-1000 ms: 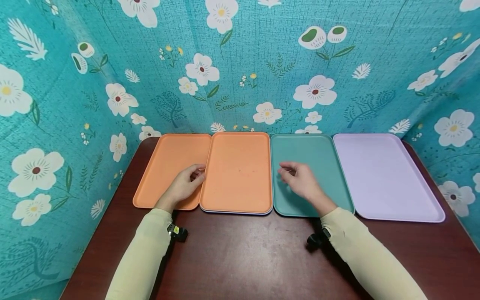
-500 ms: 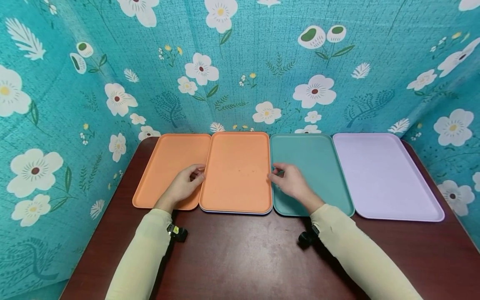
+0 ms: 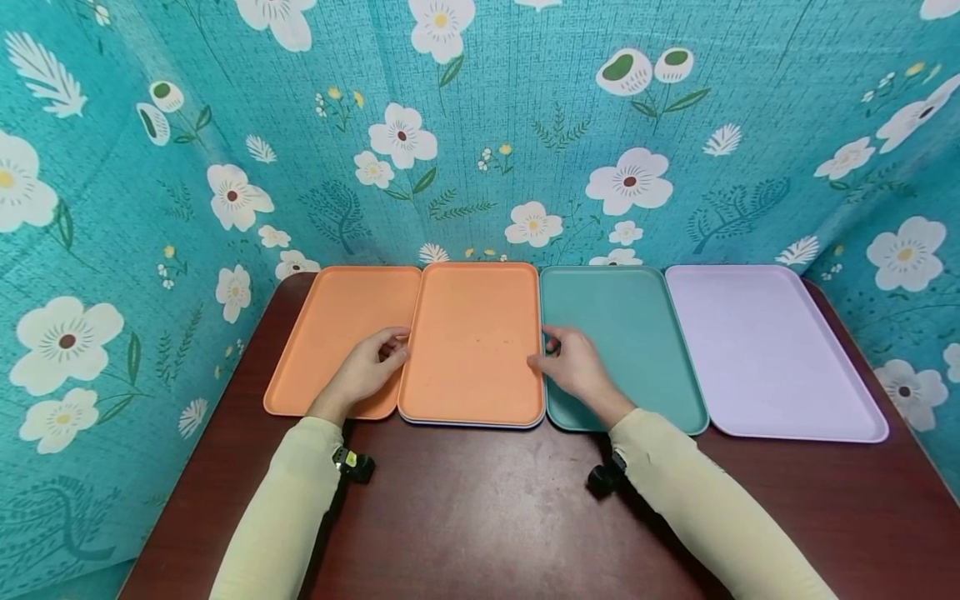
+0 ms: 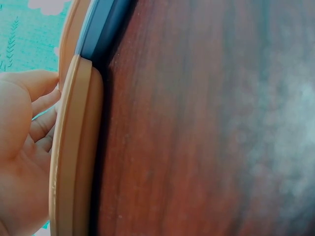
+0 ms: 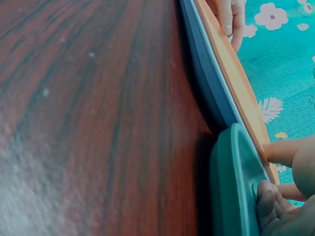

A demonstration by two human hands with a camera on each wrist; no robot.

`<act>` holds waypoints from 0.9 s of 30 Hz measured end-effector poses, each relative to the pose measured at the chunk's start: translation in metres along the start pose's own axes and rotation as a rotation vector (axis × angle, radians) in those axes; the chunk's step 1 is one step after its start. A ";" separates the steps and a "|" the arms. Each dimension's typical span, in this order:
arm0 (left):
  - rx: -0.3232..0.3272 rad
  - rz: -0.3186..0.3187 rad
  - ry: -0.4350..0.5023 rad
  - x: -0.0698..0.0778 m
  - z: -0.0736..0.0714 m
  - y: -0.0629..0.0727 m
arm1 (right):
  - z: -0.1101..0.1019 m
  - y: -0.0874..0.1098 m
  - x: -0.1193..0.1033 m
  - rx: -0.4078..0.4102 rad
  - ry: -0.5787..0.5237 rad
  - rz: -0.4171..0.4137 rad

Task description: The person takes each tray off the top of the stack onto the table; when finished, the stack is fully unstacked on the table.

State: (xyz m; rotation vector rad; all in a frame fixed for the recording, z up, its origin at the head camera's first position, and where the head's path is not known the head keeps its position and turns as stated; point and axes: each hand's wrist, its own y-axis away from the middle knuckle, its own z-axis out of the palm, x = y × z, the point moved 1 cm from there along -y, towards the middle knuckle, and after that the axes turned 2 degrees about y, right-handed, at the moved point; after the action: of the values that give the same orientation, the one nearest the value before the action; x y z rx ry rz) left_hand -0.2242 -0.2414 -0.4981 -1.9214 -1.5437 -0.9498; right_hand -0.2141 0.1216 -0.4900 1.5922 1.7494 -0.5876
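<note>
In the head view an orange tray (image 3: pixel 480 342) lies on top of a blue tray (image 5: pixel 204 64), whose rim shows below it. My left hand (image 3: pixel 367 362) is at the left rim of this upper orange tray, thumb and fingertips right at the edge. On the opposite side my right hand (image 3: pixel 573 362) pinches the right rim, its thumb lapping over onto the tray's surface and its other fingers at the side. Beneath the left hand is another orange tray (image 3: pixel 367 292); the right hand is over a green tray (image 3: pixel 607 296).
A lilac tray (image 3: pixel 765 350) lies at the right end of the row. The trays stand side by side at the back of the dark brown table (image 3: pixel 480 508), against a teal flowered cloth (image 3: pixel 480 117).
My right hand has moved left from over the green tray to the upper orange tray's right rim, its thumb coming onto the edge. The left hand and the trays have stayed in place.
</note>
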 end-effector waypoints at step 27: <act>-0.020 -0.012 -0.002 0.006 -0.001 0.001 | -0.001 0.003 0.000 0.075 -0.139 -0.024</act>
State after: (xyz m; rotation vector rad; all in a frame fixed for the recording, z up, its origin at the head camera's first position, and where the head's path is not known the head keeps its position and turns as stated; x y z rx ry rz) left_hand -0.2226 -0.2385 -0.4931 -1.9296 -1.5541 -0.9722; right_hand -0.2117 0.1225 -0.4892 1.5441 1.6630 -0.7655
